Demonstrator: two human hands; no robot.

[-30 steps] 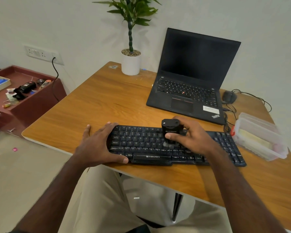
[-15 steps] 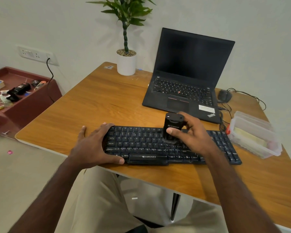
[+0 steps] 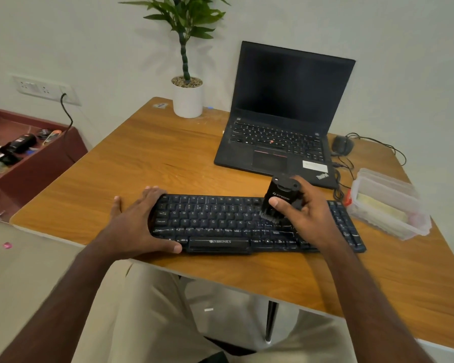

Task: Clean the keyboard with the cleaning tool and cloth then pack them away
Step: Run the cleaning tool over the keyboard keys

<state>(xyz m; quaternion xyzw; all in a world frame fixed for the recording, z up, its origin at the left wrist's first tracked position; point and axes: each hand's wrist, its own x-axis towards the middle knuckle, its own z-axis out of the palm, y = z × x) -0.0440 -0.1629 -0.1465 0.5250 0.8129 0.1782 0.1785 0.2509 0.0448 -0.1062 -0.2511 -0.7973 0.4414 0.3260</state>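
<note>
A black keyboard [image 3: 220,221] lies along the front edge of the wooden desk [image 3: 131,163]. My right hand [image 3: 304,213] grips a black cleaning tool [image 3: 282,196] upright, with its brush bristles down on the keys right of the middle. My left hand [image 3: 136,221] rests on the keyboard's left end, fingers spread over its corner and thumb at the front edge. A clear plastic box [image 3: 388,203] at the right holds a pale yellow cloth [image 3: 378,206].
An open black laptop [image 3: 281,121] stands behind the keyboard. A mouse [image 3: 341,145] and its cables lie at the back right. A potted plant [image 3: 188,98] sits at the back. A maroon cabinet [image 3: 29,153] with clutter stands left of the desk.
My right hand has tilted the cleaning tool and drawn the brush slightly right and away across the keys. The left hand stays on the keyboard's left end. My head has shifted a little.
</note>
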